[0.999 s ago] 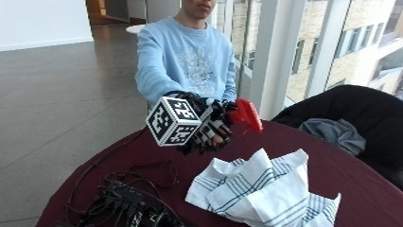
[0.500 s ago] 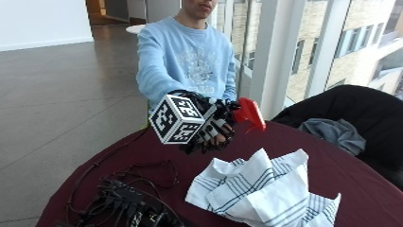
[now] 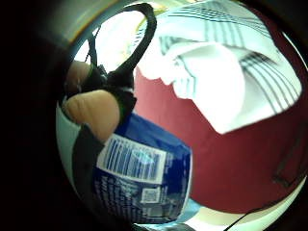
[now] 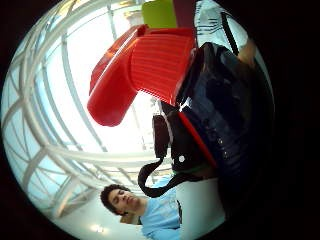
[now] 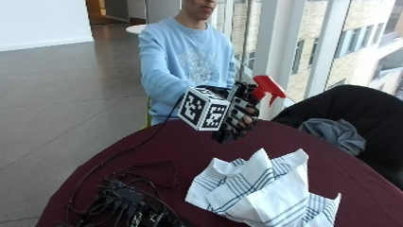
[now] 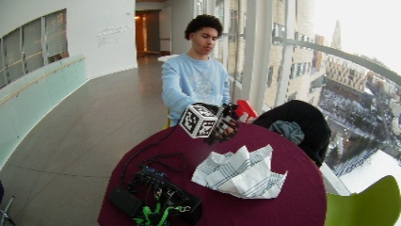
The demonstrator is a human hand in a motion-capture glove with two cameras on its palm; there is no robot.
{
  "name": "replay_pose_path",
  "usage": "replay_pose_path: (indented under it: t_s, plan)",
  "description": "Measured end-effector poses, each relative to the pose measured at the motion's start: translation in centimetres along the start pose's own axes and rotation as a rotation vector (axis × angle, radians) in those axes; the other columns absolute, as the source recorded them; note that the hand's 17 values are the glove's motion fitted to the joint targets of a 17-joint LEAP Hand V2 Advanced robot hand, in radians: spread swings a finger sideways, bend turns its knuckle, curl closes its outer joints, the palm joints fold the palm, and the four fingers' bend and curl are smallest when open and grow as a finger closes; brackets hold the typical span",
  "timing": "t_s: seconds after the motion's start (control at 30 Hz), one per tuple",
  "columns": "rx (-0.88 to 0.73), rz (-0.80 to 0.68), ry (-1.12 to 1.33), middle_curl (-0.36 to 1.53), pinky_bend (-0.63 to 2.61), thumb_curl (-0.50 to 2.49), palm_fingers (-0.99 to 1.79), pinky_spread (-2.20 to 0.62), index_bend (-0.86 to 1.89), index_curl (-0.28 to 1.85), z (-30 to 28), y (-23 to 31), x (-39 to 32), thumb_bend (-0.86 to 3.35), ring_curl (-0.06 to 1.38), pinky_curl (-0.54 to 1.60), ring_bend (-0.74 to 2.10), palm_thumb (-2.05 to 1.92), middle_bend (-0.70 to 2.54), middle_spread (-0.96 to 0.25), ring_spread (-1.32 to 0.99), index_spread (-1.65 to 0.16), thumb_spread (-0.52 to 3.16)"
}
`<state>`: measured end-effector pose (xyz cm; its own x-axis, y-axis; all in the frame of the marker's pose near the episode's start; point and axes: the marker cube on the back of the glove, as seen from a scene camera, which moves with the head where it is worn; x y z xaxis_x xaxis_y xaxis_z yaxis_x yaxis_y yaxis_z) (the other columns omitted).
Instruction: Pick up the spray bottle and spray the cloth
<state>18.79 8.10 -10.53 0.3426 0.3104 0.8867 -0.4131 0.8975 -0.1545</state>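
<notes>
My gloved right hand [image 5: 236, 116] grips a spray bottle above the far side of the round maroon table [image 5: 189, 151]. The bottle has a red trigger head [image 5: 269, 87] and a dark blue body with a label [image 3: 144, 178]; in the outside view the hand hides most of the body. My fingers [image 3: 91, 108] curl round the bottle. The red head [image 4: 145, 70] fills much of the thumb side palm view. A crumpled white cloth with dark stripes [image 5: 264, 191] lies on the table below and in front of the hand, also seen as the cloth [image 3: 216, 62] and cloth [image 6: 241, 172].
A bundle of black cables and electronics [image 5: 126, 203] sits at the table's near left. A black chair [image 5: 353, 113] with a grey garment [image 5: 330, 132] stands behind the table on the right. A green chair [image 6: 363, 202] is at the near right.
The hand with the bottle has shifted slightly to the right and a little up. The cloth has not moved.
</notes>
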Motion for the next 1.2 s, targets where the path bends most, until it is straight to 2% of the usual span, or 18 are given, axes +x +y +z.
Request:
replay_pose_path:
  t_s: [0.33, 0.5, 0.87, 1.2]
  plan:
    - [-0.021, -0.302, -0.108, 0.49, 0.16, 0.33, 1.11, 0.25, 0.17, 0.44, 9.8, -1.1, -2.8, -0.02, 0.43, 0.27, 0.42, 0.57, 0.29, -0.06, 0.04, -0.14, 1.19]
    - [-0.033, -0.399, -0.146, 0.49, 0.16, 0.33, 1.11, 0.24, 0.18, 0.45, 15.2, -2.0, -3.3, -0.02, 0.43, 0.27, 0.41, 0.57, 0.29, -0.06, 0.03, -0.15, 1.18]
    - [-0.032, -0.481, -0.233, 0.49, 0.15, 0.34, 1.10, 0.23, 0.18, 0.45, 24.0, -3.3, -3.5, -0.02, 0.43, 0.26, 0.41, 0.56, 0.29, -0.07, 0.03, -0.16, 1.16]
    - [-0.037, -0.467, -0.235, 0.49, 0.14, 0.34, 1.07, 0.22, 0.18, 0.46, 26.0, -3.8, -2.1, -0.02, 0.42, 0.25, 0.40, 0.55, 0.28, -0.07, 0.01, -0.17, 1.16]
